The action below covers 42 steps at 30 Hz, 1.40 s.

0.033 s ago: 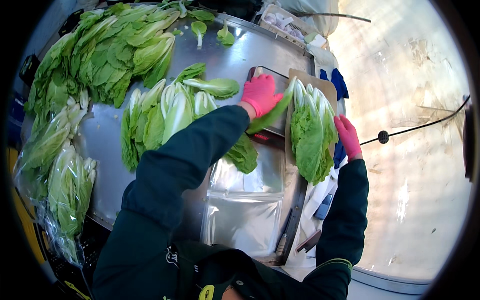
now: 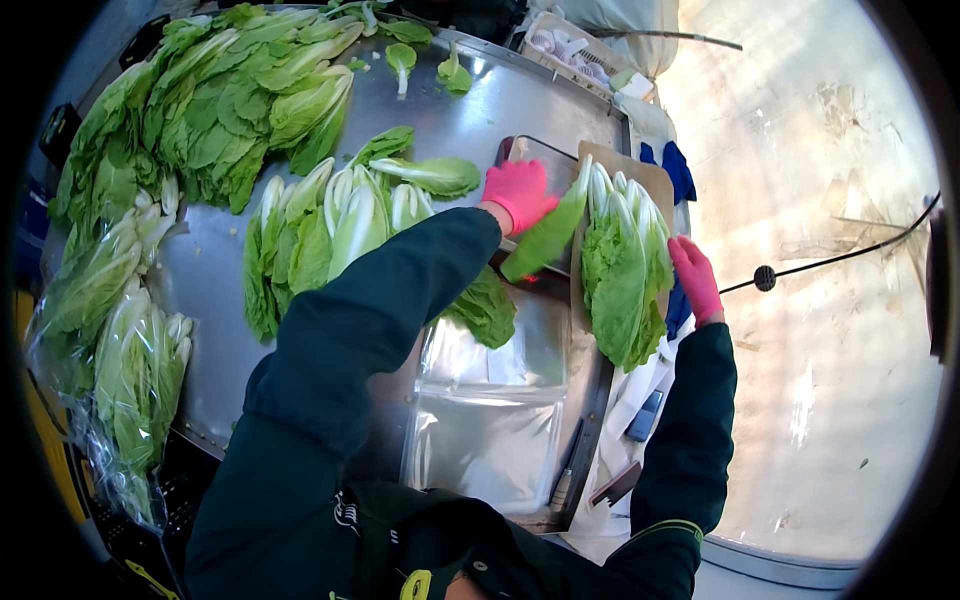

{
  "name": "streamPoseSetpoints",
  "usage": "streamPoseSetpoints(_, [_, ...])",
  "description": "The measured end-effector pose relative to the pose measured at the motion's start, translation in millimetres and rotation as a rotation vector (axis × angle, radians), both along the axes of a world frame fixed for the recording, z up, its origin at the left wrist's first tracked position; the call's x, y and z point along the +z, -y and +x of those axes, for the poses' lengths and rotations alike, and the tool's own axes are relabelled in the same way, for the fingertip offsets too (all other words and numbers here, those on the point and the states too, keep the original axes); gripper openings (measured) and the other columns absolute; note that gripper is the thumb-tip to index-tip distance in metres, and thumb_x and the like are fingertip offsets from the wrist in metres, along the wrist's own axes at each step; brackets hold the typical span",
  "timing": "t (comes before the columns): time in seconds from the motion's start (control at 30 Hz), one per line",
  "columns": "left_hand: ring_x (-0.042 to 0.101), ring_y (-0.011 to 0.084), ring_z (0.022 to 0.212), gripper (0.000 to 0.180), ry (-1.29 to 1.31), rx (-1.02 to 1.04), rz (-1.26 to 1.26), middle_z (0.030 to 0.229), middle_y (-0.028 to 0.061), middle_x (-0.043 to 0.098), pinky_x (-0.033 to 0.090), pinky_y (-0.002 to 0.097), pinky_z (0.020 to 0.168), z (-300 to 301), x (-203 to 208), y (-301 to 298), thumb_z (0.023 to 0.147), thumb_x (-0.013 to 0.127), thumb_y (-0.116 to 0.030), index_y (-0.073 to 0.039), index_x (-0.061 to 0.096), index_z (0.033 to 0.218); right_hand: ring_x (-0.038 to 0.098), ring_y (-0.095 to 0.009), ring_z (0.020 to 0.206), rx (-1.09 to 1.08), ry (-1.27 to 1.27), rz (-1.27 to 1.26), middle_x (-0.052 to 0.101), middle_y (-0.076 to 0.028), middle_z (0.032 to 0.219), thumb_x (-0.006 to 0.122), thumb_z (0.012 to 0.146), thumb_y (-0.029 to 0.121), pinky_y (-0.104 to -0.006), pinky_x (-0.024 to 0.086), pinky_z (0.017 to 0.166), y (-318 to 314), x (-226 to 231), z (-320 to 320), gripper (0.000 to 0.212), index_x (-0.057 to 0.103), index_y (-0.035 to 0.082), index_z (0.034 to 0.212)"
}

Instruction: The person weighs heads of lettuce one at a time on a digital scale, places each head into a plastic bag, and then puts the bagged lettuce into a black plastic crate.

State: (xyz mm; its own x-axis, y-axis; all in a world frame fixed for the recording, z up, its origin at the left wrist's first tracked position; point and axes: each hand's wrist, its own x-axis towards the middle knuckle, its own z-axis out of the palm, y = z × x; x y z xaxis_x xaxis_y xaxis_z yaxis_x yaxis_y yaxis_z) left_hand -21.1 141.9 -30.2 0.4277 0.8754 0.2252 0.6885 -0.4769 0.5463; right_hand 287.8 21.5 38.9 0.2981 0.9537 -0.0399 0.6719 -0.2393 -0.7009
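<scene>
My left hand (image 2: 520, 195), in a pink glove, is over a dark-framed scale (image 2: 522, 147). Its fingers curl downward, and whatever they hold, if anything, is hidden. Just right of it a loose green leaf (image 2: 548, 235) slants across the scale, its pale end meeting a bunch of leafy lettuce (image 2: 627, 265). This bunch lies stalks away from me on a brown board (image 2: 650, 180). My right hand (image 2: 697, 278), also gloved in pink, rests along the bunch's right side with fingers stretched out. Left of the scale sits another lettuce pile (image 2: 340, 220), partly covered by my left sleeve.
A large heap of lettuce (image 2: 220, 100) fills the far left of the metal table (image 2: 205, 300). Bagged lettuce (image 2: 140, 370) lies at the left edge. Clear plastic bags (image 2: 485, 440) are stacked near me, beside a knife (image 2: 568, 470). A white basket (image 2: 570, 50) stands at the back.
The loose leaf beside my left hand has turned, showing more of its broad face. My left hand has shifted slightly; my right hand has barely moved.
</scene>
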Motion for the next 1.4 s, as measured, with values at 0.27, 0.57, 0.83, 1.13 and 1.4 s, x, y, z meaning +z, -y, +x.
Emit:
streamPoseSetpoints(0.27, [0.060, 0.0355, 0.091, 0.043, -0.003, -0.219, -0.143, 0.094, 0.0209, 0.063, 0.047, 0.0439, 0.079, -32, -6, -51, 0.088, 0.050, -0.044, -0.003, 0.064, 0.089, 0.058, -0.018, 0.102, -0.007, 0.025, 0.007, 0.063, -0.015, 0.111, 0.064, 0.087, 0.030, -0.0274, 0.043, 0.089, 32, 12, -14, 0.051, 0.054, -0.007, 0.121])
streamPoseSetpoints(0.57, [0.060, 0.0373, 0.098, 0.052, 0.056, -0.151, -0.389, 0.105, 0.0224, 0.062, 0.047, 0.0434, 0.085, 40, -24, 19, 0.083, 0.056, -0.043, 0.000, 0.049, 0.111, 0.059, -0.015, 0.097, 0.144, 0.204, 0.187, 0.065, -0.011, 0.104, 0.065, 0.086, 0.019, -0.0263, 0.045, 0.086, 18, 35, -70, 0.037, 0.059, -0.004, 0.114])
streamPoseSetpoints(0.83, [0.054, 0.0110, 0.070, 0.024, 1.024, -0.206, -0.408, 0.078, 0.0040, 0.063, 0.045, 0.0275, 0.065, -65, 32, 44, 0.091, 0.046, -0.021, -0.002, 0.060, 0.098, 0.059, -0.012, 0.095, 0.066, -0.176, 0.156, 0.064, -0.007, 0.106, 0.062, 0.088, 0.008, -0.0243, 0.046, 0.085, 85, 41, -76, 0.030, 0.059, -0.004, 0.115])
streamPoseSetpoints(1.13, [0.058, 0.0124, 0.085, 0.030, 0.884, 0.476, 0.019, 0.096, 0.0073, 0.065, 0.045, 0.0281, 0.082, -416, 46, 55, 0.095, 0.047, -0.019, 0.001, 0.052, 0.117, 0.063, -0.017, 0.087, 0.461, -0.173, 0.185, 0.067, -0.010, 0.096, 0.062, 0.086, 0.007, -0.0273, 0.049, 0.078, 49, 3, -224, 0.022, 0.064, 0.003, 0.107])
streamPoseSetpoints(1.4, [0.053, 0.0312, 0.110, 0.033, 0.519, 0.628, 0.039, 0.120, 0.0145, 0.056, 0.040, 0.0373, 0.095, -442, -25, 126, 0.088, 0.058, -0.013, -0.003, 0.055, 0.119, 0.052, -0.035, 0.112, 0.661, 0.341, 0.292, 0.060, -0.017, 0.114, 0.062, 0.083, 0.024, -0.0401, 0.044, 0.092, -123, -117, -318, 0.041, 0.054, 0.006, 0.119])
